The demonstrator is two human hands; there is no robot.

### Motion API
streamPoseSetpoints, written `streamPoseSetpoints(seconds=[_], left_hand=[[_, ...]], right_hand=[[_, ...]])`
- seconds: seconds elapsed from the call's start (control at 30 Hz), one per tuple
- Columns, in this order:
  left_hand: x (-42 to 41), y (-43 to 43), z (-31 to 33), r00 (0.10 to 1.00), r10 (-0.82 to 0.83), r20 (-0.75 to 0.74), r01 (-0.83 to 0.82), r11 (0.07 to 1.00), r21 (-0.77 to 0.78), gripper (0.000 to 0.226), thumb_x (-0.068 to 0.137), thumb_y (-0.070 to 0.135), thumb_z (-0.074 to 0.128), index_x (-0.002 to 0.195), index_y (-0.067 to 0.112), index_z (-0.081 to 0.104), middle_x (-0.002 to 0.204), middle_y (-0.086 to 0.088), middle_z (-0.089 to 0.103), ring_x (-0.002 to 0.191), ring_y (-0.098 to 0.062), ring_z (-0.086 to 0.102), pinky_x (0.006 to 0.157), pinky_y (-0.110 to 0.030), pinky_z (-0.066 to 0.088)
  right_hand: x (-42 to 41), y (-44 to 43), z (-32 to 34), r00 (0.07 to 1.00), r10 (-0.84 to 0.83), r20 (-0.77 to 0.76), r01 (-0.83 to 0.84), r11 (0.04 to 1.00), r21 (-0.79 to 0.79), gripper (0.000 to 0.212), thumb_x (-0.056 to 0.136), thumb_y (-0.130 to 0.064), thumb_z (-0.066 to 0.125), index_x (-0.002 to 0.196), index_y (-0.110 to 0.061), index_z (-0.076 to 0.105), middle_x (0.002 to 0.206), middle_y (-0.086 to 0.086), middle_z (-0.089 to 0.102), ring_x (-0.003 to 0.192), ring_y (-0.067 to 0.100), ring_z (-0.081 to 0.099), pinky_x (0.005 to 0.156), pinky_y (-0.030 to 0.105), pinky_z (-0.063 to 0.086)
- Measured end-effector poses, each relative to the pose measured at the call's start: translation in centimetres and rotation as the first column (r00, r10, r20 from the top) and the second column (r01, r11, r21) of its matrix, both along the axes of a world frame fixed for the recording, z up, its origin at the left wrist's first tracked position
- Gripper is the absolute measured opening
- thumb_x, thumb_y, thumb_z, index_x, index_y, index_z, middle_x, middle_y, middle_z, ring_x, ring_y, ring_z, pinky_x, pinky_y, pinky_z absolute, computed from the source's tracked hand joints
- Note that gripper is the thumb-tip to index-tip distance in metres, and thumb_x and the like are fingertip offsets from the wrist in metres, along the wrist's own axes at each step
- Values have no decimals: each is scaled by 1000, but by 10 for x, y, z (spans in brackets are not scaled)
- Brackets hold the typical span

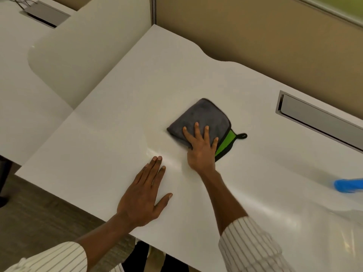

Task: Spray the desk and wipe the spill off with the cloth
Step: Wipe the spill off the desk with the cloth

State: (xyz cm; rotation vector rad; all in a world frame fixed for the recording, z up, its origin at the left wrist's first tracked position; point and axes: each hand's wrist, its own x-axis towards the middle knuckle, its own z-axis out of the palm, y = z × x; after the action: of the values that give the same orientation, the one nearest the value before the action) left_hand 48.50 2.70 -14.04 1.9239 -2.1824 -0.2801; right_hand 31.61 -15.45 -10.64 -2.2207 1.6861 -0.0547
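Note:
A folded grey cloth (202, 118) with a green underside and a black hanging loop lies on the white desk (110, 146). My right hand (201, 148) presses flat on the cloth's near edge, fingers spread. My left hand (144, 195) rests palm down on the desk, to the left of and nearer than the cloth, holding nothing. A faint wet streak (172, 160) shines on the desk between my two hands. The blue head of a spray bottle (348, 185) shows at the right edge, its clear body (351, 214) blurred below it.
A grey cable-tray slot (314, 118) is set into the desk at the back right, below a tan partition wall (255, 36). A second white desk (19, 95) with another cable slot (47, 13) adjoins on the left. Wood-look floor (39, 209) lies beyond the near left edge.

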Motion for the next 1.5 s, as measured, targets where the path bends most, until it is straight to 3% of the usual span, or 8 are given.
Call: streamPoseSetpoints(seconds=[0.2,0.37,0.6,0.9,1.07,1.23,1.5], left_hand=[[-1,-1,-5,1000,13,5,-13,1000,7,85,109,64,43,168,5,32,181,-14,16,169,-27,17,134,-43,24],[-1,-2,-1,999,18,32,-19,1000,24,86,108,66,42,170,7,29,182,-11,12,170,-25,10,134,-41,20],[0,-1,2,1000,4,20,-4,1000,7,85,109,62,44,169,4,28,182,-13,11,170,-25,7,134,-41,18],[0,-1,1,1000,8,5,-8,1000,9,84,110,64,42,169,5,30,182,-14,13,170,-26,11,132,-46,32],[0,-1,4,1000,4,22,-5,1000,19,84,110,62,44,169,5,28,182,-14,11,170,-27,7,132,-46,32],[0,0,5,1000,0,25,-1,1000,28,84,110,61,44,169,3,27,182,-15,10,170,-28,7,133,-46,31],[0,-1,4,1000,0,21,0,1000,9,83,110,62,43,169,5,29,182,-14,11,170,-26,8,133,-41,23]], right_hand=[[10,78,-7,997,64,41,-62,997,-50,77,92,-16,40,161,-43,21,174,-5,1,160,31,-12,123,66,-11],[20,24,-9,994,110,19,-108,991,-74,78,96,-12,50,161,-44,21,175,-4,3,161,31,-10,124,67,-9],[32,-45,-8,990,138,-20,-138,990,-1,69,103,-18,46,161,-46,20,175,-3,3,161,31,-8,123,71,-2],[-2,63,-11,995,87,52,-82,993,-86,89,89,-4,51,162,-43,17,175,-7,1,161,28,-11,125,66,-4],[-9,5,-14,1000,-6,10,7,996,-88,85,94,-7,51,160,-49,18,175,-9,3,161,28,-8,125,67,-3],[-15,-47,-3,998,-70,2,70,997,27,75,100,-10,46,160,-49,20,175,-8,3,161,29,-7,124,68,-3],[-33,70,-9,998,-51,43,54,997,-56,89,95,-2,51,161,-48,14,174,-12,-2,160,24,-15,125,64,-7]])
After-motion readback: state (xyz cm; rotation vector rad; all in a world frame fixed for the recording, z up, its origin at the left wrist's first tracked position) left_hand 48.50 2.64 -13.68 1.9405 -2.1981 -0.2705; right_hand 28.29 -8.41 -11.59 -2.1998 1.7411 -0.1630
